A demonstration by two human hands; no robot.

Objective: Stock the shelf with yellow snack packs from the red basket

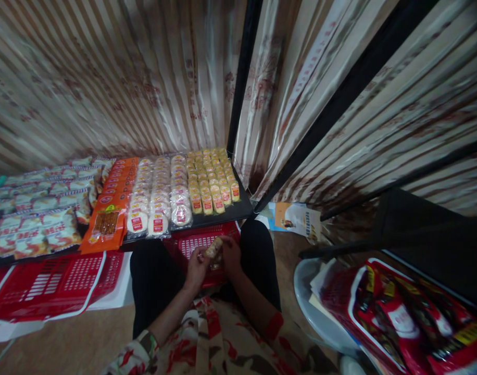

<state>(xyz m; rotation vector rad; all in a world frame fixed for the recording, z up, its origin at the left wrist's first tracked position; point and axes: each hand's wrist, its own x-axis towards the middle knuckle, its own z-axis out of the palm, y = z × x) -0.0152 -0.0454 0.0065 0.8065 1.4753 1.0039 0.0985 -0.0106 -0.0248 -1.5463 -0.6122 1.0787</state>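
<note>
Both my hands meet over a red plastic basket (191, 240) that rests between my knees. My left hand (196, 268) and my right hand (229, 256) are closed together on a small pale snack packet (214, 248), held just above the basket. Directly beyond the basket is a low black shelf (244, 207) with rows of small yellow packets (209, 179) and stacks of round white wrapped cakes (158, 198).
Orange snack packs (113, 203) and white-and-orange bags (39, 208) fill the shelf to the left. Flattened red baskets (54, 284) lie at lower left. A white stool (312, 307) with red packets (402, 317) stands at right. Striped packages hang on black racks behind.
</note>
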